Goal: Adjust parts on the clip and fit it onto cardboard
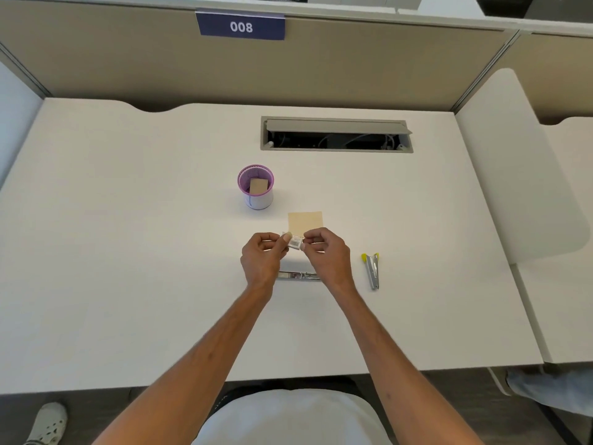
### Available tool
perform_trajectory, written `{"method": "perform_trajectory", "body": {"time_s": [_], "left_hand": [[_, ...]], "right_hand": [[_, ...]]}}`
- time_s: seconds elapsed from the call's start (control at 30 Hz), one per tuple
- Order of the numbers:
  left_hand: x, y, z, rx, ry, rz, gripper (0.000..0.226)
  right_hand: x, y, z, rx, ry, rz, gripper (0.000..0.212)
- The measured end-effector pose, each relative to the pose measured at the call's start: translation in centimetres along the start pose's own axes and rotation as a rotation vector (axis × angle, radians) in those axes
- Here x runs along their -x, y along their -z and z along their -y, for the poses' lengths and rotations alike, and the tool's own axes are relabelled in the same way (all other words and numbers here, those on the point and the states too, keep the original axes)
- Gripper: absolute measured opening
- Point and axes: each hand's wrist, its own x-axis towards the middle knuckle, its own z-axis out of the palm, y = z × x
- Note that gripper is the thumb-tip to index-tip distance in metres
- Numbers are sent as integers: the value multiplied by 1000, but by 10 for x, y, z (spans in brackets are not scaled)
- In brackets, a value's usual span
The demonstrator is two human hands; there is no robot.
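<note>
Right now I hold a small box of staples [296, 241] between my two hands, lifted just above the desk [128, 252] near the middle of its width and toward the front edge. My left hand [261, 256] pinches its left end with thumb and forefinger, and my right hand [325, 252] pinches the right end the same way, the other fingers [316, 244] curled loosely behind. The box's long axis runs left to right, from one hand to the other, with the barcode face turned up toward me. Neither hand is nearer; both touch it.

Just beyond the box a tan square of paper [305, 222] lies flat on the desk. Below my wrists an opened metal stapler [298, 275] lies crosswise, and a second stapler with yellow tips [372, 271] lies to the right, pointing front to back. Farther back on the left stands a purple mesh cup [256, 187] with a tan pad inside. Behind it, by the desk's rear edge, the cable hatch [337, 134] stands open.
</note>
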Motion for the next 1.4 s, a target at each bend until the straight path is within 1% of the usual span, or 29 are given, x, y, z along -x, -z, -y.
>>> {"method": "perform_trajectory", "body": {"time_s": [0.3,0.5,0.67,0.77,0.83,0.93,1.1,1.3,1.4], "left_hand": [[-1,8,-1,29,6,-51,32],[2,5,2,61,39,-39,31],[3,3,7,81,68,-29,31],[2,2,7,66,85,-37,35],[2,0,5,99,93,-31,39],[5,-4,2,184,117,-6,45],[7,-7,1,231,81,72,30],[6,-8,3,234,79,79,30],[5,-8,3,231,82,77,28]], "right_hand": [[-1,-9,7,-8,-4,27,18],[1,-9,4,-67,-40,10,20],[-3,-5,-1,-104,-87,-2,14],[-4,0,-2,-139,-78,-4,12],[-6,0,-4,-91,-38,-4,9],[-7,-1,-4,46,8,-22,16],[-11,-6,-3,174,48,-77,4],[-19,-10,-2,227,13,-73,11],[-22,-12,-2,261,27,-73,12]]}}
